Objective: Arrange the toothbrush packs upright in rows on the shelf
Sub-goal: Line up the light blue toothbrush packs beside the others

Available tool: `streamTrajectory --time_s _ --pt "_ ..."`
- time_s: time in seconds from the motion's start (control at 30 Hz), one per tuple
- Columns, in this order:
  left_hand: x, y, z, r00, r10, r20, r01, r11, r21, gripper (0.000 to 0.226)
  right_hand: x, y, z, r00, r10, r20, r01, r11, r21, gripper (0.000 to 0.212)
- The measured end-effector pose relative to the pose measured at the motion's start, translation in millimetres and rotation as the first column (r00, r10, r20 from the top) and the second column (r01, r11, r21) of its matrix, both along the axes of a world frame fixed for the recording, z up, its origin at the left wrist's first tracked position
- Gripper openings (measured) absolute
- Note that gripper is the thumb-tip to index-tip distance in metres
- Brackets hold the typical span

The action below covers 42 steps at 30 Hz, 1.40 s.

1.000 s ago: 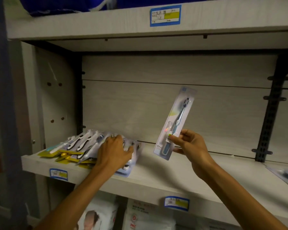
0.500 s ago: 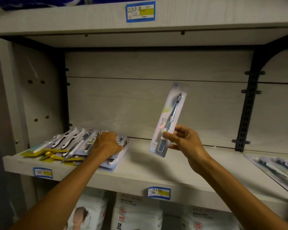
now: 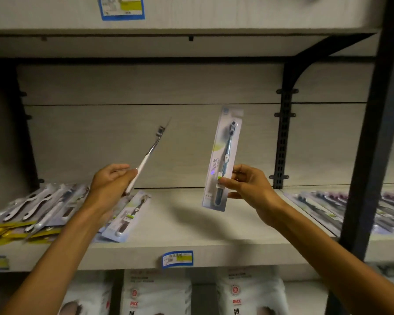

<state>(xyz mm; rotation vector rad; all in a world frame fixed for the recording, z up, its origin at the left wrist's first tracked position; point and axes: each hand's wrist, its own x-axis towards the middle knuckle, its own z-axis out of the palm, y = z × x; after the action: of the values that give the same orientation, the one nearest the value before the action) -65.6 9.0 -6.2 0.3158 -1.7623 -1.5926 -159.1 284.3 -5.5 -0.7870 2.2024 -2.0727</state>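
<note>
My right hand [image 3: 248, 189] pinches a toothbrush pack [image 3: 223, 160] with a blue-grey brush, held almost upright above the middle of the shelf [image 3: 180, 226]. My left hand [image 3: 110, 185] grips the lower end of a second pack [image 3: 149, 153], seen edge-on and tilted up to the right, with a white handle and dark bristles. Under that hand, a heap of toothbrush packs [image 3: 39, 210] lies flat on the shelf's left end. One more pack [image 3: 127, 217] lies flat at the heap's right edge.
Several more packs [image 3: 323, 208] lie flat on the neighbouring shelf at right, past a black upright post [image 3: 371, 137] and bracket. An upper shelf [image 3: 168, 17] hangs overhead. White bagged goods [image 3: 157, 294] fill the level below. Blue price tags [image 3: 177, 258] mark the shelf edges.
My left hand left the heap and rose with a pack, tilting it up. My right hand kept its pack upright in about the same place. The camera moved closer.
</note>
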Motion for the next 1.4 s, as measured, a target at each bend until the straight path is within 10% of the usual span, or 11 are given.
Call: streamTrajectory --time_s 0.37,0.63,1.07,1.4 --pt "-47 113 -34 0.889 -0.436 -0.139 0.452 0.884 0.12 0.043 -25 77 18 0.982 -0.186 0.026 0.161 0.904 0.396 0.035" --pt "-67 146 -59 0.872 -0.461 -0.163 0.485 0.858 0.167 0.047 -62 104 24 0.937 -0.349 0.033 0.146 0.475 0.868 0.056" --pt "-69 142 -73 0.851 -0.509 -0.126 0.524 0.839 0.15 0.045 -91 120 -2 0.922 -0.387 -0.018 0.07 0.119 0.99 0.046" --pt "-69 141 -75 0.839 -0.531 -0.117 0.541 0.837 0.08 0.05 -85 125 -8 0.902 -0.186 -0.391 0.38 -0.09 0.92 0.037"
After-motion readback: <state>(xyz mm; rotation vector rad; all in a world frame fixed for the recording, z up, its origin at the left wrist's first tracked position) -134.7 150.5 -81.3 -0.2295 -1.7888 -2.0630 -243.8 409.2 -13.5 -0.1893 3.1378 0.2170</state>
